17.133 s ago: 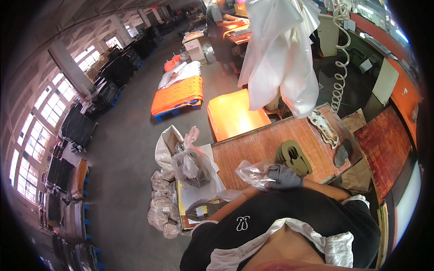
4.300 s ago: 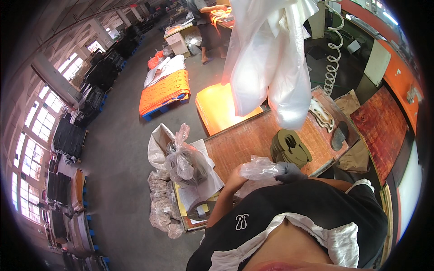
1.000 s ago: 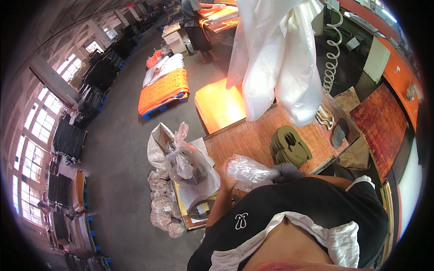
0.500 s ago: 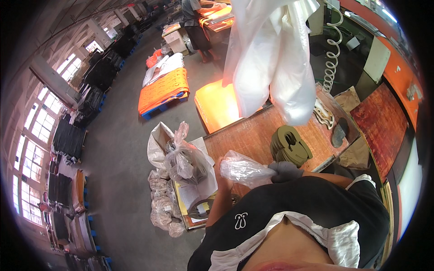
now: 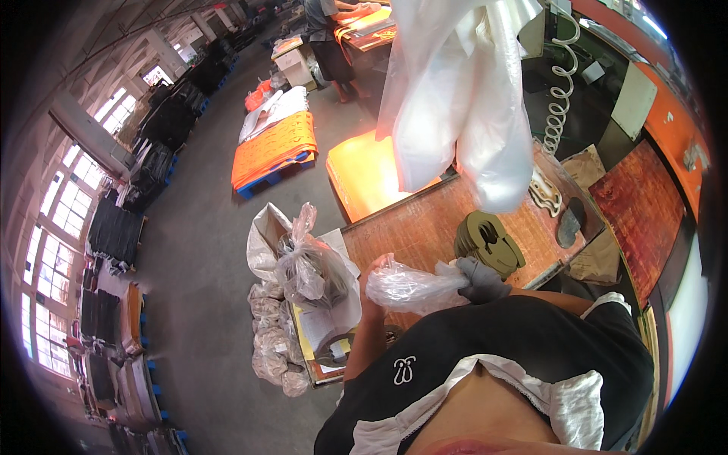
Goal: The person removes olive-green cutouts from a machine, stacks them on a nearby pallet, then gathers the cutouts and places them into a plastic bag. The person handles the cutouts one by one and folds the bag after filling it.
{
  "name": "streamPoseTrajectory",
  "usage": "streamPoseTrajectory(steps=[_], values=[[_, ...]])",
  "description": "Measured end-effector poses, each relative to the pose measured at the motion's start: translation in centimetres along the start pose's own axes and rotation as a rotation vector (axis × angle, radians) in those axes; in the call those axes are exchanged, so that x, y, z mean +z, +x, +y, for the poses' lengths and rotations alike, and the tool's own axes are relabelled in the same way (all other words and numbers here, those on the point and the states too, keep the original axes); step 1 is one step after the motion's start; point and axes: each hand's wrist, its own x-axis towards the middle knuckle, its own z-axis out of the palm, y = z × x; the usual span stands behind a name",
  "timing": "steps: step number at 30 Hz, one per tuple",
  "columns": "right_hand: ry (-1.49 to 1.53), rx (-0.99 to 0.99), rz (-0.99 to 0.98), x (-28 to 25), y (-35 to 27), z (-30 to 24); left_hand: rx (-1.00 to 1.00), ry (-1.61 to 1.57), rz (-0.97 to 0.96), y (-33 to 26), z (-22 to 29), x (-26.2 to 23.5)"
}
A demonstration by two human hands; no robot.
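A crumpled clear plastic bag [image 5: 415,290] is stretched sideways between my hands, close to my chest. My bare left hand [image 5: 373,274] grips its left end; part of that hand is hidden behind the plastic. The other end is bunched in my right hand [image 5: 484,282], which wears a dark grey glove. Just beyond the glove, a stack of olive-green cut-out pieces [image 5: 485,236] lies on the worn wooden table [image 5: 402,235]. Left of my left hand stands a tied clear bag [image 5: 307,273] with dark contents that I cannot make out.
Large translucent plastic bags [image 5: 462,114] hang over the table's far side. Several filled bags [image 5: 269,341] are piled along its left end. Orange sheets [image 5: 277,148] rest on a blue pallet beyond. A person [image 5: 326,38] works at another table. A coiled white hose [image 5: 560,98] hangs at right.
My right hand has turned and risen slightly, and its end of the bag is now bunched higher. My left hand has barely shifted.
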Motion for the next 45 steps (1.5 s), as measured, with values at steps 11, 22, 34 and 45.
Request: streamPoseTrajectory(steps=[11,22,34,45], values=[[-0.222,0.153,-0.154,-1.2,0.0,-0.3,0.092,-0.171,0.121,0.0,0.7,-0.4],[-0.197,-0.358,0.104,0.7,-0.8,3.4,0.291,-0.093,0.119,0.3,1.7,-0.8],[0.451,0.469,-0.271,-0.1,-0.4,-0.8,0.296,-0.176,0.330,0.2,3.1,0.0],[-0.231,0.022,0.094,-1.2,0.9,-0.6,0.433,0.121,0.394,-0.5,4.6,0.6]])
